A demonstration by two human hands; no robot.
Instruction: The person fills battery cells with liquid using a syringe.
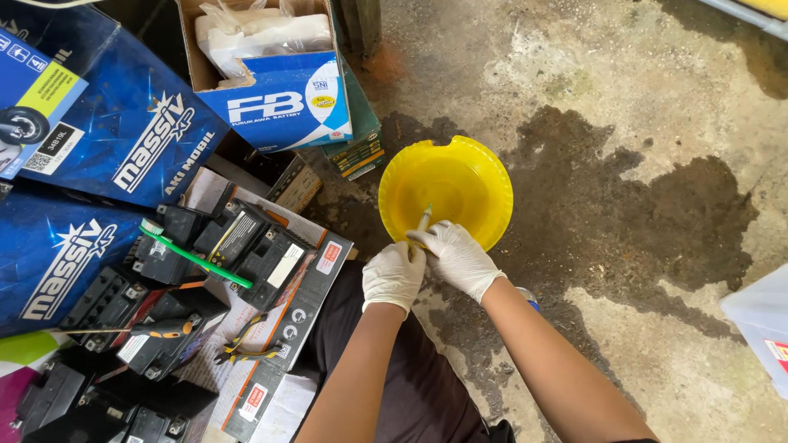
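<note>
Both hands wear white gloves and meet just below the middle of the frame, at the near rim of a yellow plastic basin (460, 176). The right hand (457, 258) is closed around a small syringe-like tube (424, 220), whose tip points up over the inside of the basin. The left hand (394, 275) sits just beside it, fingers curled in towards the lower end of the tube and touching the right hand; whether it grips the tube itself I cannot tell. Both bare forearms run down to the bottom edge of the frame.

The basin stands on a rough concrete floor (624, 66), with a broad dark wet stain (648, 205) spreading to its right and beneath it. Below the hands, dark trousers (410, 385) cover the person's knee.

To the left lies a flattened cardboard box (316, 283) carrying several small black batteries (246, 238). A green toothbrush (193, 256) rests across the tops of them. Near the lower edge of the cardboard lie yellow-handled pliers (246, 344), and further left a screwdriver with an orange and black handle (160, 330) lies on another battery.

Large blue cartons (123, 123) fill the upper left of the frame. At the top centre stands an open blue and white carton (283, 102) stuffed with white plastic wrapping (254, 33). A white container (759, 324) shows at the right edge.
</note>
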